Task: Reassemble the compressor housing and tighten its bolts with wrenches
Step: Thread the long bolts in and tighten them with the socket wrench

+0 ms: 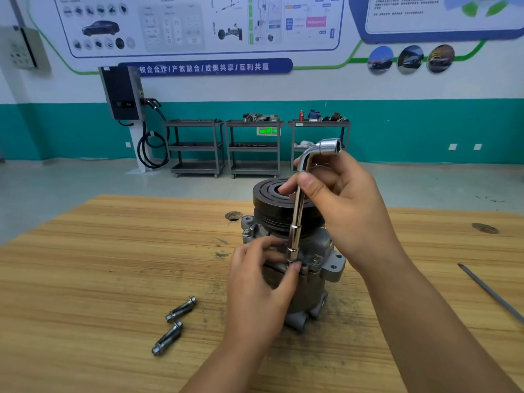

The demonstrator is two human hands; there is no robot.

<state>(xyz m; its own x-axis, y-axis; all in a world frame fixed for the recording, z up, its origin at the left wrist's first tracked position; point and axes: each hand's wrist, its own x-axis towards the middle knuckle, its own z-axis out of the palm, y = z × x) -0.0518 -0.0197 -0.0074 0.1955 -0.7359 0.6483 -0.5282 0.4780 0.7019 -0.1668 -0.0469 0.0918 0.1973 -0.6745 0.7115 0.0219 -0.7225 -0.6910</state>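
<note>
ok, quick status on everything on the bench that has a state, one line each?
compressor: upright on the table, pulley end up.
L-socket wrench: upright, lower socket down on the housing flange.
left grip: pinches the wrench's lower end.
right grip: holds the shaft below the bend.
loose bolts: lying flat, not fitted.
flange bolt: seated; tightness unclear.
metal rod: lying flat, untouched.
</note>
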